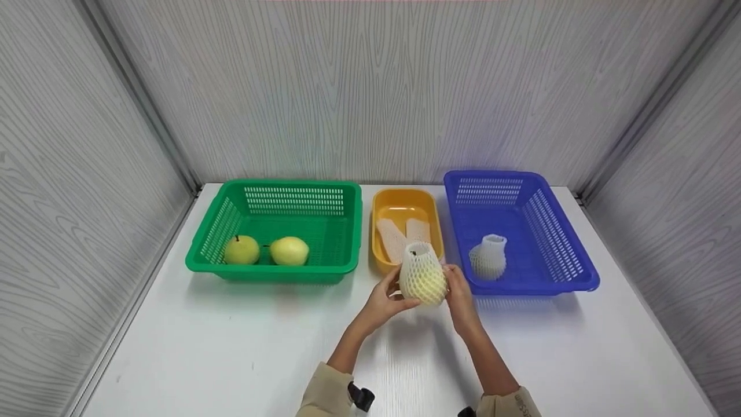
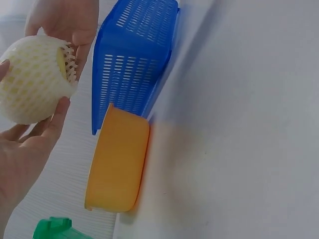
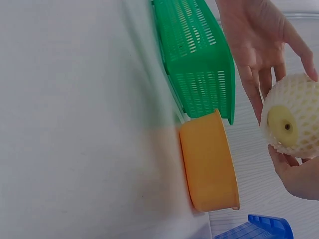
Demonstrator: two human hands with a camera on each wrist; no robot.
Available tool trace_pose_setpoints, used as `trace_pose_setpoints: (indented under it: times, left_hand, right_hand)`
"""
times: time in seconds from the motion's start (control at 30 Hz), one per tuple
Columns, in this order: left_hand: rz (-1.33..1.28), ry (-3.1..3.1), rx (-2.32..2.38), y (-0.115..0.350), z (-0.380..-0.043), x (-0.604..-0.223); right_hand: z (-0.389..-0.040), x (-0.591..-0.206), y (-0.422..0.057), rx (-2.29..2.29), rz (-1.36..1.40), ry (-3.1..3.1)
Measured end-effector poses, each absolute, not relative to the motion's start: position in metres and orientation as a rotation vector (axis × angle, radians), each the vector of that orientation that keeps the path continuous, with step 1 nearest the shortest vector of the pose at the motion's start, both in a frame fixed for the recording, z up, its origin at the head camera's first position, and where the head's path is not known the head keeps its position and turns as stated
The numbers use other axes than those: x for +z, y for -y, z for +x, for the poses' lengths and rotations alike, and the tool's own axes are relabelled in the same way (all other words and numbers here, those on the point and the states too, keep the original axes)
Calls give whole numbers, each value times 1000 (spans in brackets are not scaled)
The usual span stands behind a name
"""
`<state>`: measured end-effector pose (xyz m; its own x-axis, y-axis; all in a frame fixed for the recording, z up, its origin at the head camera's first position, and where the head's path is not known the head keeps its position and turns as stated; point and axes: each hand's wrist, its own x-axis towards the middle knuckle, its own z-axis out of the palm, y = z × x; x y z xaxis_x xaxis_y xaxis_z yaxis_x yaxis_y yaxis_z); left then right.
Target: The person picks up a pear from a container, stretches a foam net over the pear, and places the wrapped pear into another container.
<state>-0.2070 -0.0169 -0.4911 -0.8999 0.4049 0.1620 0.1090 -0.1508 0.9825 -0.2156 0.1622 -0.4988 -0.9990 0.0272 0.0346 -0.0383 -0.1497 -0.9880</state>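
Observation:
A yellow pear [image 1: 427,285] in a white foam net sleeve [image 1: 418,260] is held above the white table between both hands. My left hand [image 1: 379,304] grips its left side, with the thumb in front and the fingers behind. My right hand [image 1: 460,298] holds the sleeve's right side with its fingertips. The sleeve's open neck points up, and a dark stem shows inside it. In the right wrist view, the pear's bottom [image 3: 283,124] shows through the sleeve's other opening. Just behind the hands, an orange tray [image 1: 405,197] holds flat foam net sleeves [image 1: 392,238].
A green basket [image 1: 272,270] on the left holds two bare pears [image 1: 289,251]. The blue basket [image 1: 532,288] on the right contains a white foam net sleeve [image 1: 490,258] standing neck up; its contents are hard to tell. Panel walls enclose the table's back and sides.

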Motion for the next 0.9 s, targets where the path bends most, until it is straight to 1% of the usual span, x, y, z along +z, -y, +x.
trace_pose_setpoints:
  times: [0.17, 0.37, 0.6, 0.73, 0.9]
  left_hand:
    - [558, -1999, 2094, 15, -205, -491]
    - [447, -1955, 2148, 13, -204, -488]
    - [381, -1930, 2184, 8, -204, -487]
    - [324, -1956, 2204, 6, -206, -493]
    - [332, -1987, 2172, 4, -214, -514]
  right_hand:
    - [-214, -499, -164, 2250, -12, 2111]
    - [-214, -498, -164, 2186, -11, 2179]
    - [-213, -496, -160, 2091, 20, 2137]
    - [-211, -496, -157, 2030, 27, 2162]
    - [-211, -497, -155, 2040, 58, 2276]
